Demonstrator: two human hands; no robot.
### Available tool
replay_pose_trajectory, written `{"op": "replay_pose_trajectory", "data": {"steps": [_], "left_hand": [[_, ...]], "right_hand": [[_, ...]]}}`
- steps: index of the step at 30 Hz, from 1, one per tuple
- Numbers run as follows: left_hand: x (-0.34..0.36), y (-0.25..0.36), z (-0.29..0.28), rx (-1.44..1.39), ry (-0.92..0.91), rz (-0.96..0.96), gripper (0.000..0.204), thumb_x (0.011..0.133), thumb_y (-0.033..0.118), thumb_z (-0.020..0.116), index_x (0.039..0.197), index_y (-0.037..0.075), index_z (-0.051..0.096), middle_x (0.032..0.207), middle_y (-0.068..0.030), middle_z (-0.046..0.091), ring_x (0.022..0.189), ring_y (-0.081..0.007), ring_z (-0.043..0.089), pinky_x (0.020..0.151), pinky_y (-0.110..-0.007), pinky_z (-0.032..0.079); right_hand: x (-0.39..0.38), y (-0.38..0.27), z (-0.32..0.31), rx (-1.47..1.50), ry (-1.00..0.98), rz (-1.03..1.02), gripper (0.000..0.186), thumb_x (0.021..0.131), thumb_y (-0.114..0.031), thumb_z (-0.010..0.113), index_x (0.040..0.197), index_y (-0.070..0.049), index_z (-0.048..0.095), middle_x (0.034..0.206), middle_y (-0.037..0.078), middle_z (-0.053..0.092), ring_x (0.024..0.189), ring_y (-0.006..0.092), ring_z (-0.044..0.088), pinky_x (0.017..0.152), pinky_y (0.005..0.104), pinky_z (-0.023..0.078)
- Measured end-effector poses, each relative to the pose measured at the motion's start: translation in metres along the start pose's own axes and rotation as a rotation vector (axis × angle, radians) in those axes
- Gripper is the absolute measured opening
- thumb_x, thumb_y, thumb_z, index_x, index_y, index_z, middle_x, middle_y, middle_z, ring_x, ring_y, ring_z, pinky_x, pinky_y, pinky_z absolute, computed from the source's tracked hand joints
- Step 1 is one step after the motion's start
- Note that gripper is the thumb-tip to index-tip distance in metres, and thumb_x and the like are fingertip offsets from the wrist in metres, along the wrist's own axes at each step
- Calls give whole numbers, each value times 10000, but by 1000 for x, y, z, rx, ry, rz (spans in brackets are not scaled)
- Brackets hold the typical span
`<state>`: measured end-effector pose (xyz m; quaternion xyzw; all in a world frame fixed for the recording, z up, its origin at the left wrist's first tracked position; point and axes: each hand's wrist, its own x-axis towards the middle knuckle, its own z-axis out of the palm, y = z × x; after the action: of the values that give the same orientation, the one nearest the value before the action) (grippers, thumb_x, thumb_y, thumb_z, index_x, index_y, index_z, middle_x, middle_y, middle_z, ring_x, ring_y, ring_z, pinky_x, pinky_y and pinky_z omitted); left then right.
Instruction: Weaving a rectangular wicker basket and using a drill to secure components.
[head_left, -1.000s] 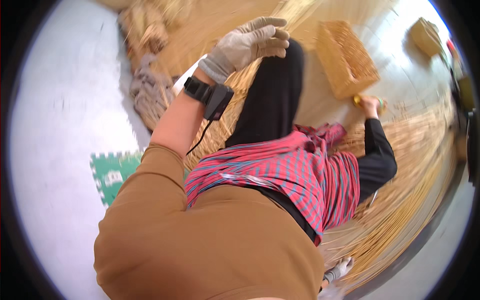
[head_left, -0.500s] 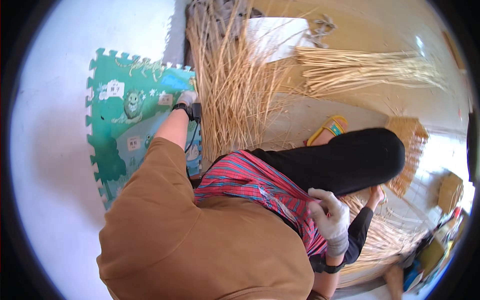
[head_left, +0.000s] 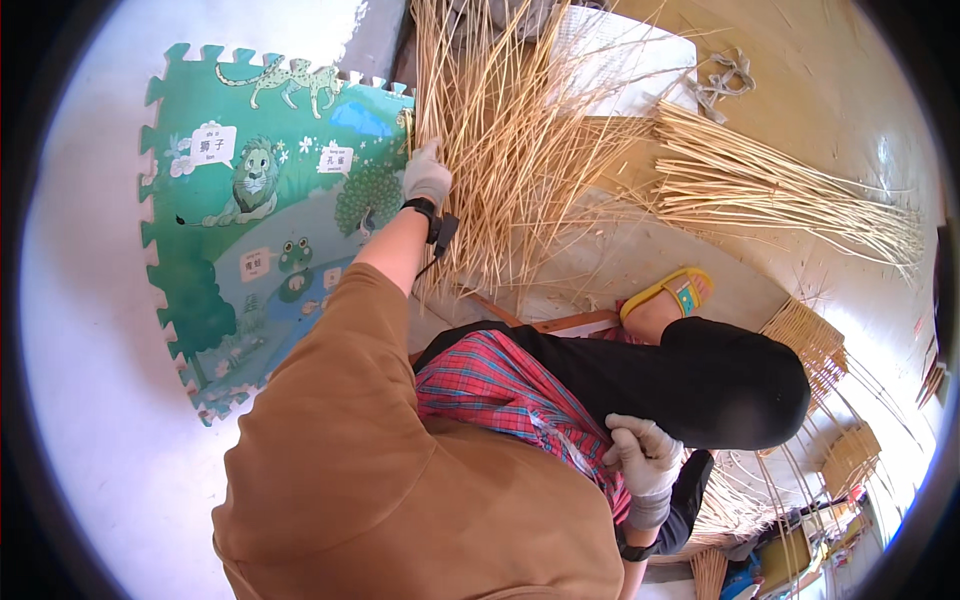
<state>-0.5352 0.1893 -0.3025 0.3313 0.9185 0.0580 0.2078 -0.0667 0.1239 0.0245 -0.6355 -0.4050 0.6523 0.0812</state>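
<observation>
My gloved left hand (head_left: 427,178) reaches onto long, pale cane strips (head_left: 515,160) beside a green printed foam mat (head_left: 210,270). One finger points forward among the strips; whether the others grip any is hidden. Near my lap, over red plaid cloth (head_left: 475,375), my gloved right hand (head_left: 643,455) has its fingers curled, with nothing visible in them. Beyond the loose strips lies a white board (head_left: 625,65).
My black-clad leg (head_left: 720,380) and foot in a yellow sandal (head_left: 665,300) lie across the middle. Another cane bundle (head_left: 760,180) is at upper right. Woven pieces (head_left: 800,335) and assorted clutter (head_left: 780,555) sit at right, near some grey cord (head_left: 725,85).
The view has swung toward the mat and cane strips. My left hand has gone from raised in the air down to the strips; my right hand's fingers have curled more.
</observation>
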Motion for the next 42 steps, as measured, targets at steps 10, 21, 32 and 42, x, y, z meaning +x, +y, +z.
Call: {"op": "replay_pose_trajectory", "data": {"steps": [10, 21, 32, 42], "left_hand": [[-40, 20, 38, -49, -129, -81, 412, 961, 243, 625, 1342, 98, 566, 1185, -178, 667, 1015, -376, 665, 865, -457, 521], [-42, 0, 25, -66, 209, -12, 385, 854, 111, 716, 1226, 158, 630, 1251, -127, 618, 1129, -364, 617, 938, -423, 516], [-31, -46, 35, -367, 13, 136, 242, 914, 17, 561, 883, 142, 766, 1003, -99, 595, 919, -273, 631, 819, -330, 480], [-15, -149, 27, -560, -207, -296, 242, 868, -45, 518, 927, 19, 745, 763, -23, 650, 645, -104, 554, 581, -260, 429]], "right_hand": [[0, 10, 9, 17, 87, -63, 108, 902, 35, 683, 971, 10, 762, 667, 33, 680, 531, 58, 622, 483, 198, 506], [-7, 18, 13, 58, 123, -93, 123, 889, 54, 684, 973, 8, 763, 673, 37, 680, 536, 60, 625, 484, 197, 509], [-9, 23, 13, 57, 105, -150, 130, 894, 44, 679, 988, 8, 761, 638, 23, 658, 524, 58, 610, 490, 201, 507], [-12, 25, 19, 79, 145, -110, 150, 876, 63, 672, 977, 4, 767, 636, 29, 664, 521, 59, 606, 488, 200, 504]]}}
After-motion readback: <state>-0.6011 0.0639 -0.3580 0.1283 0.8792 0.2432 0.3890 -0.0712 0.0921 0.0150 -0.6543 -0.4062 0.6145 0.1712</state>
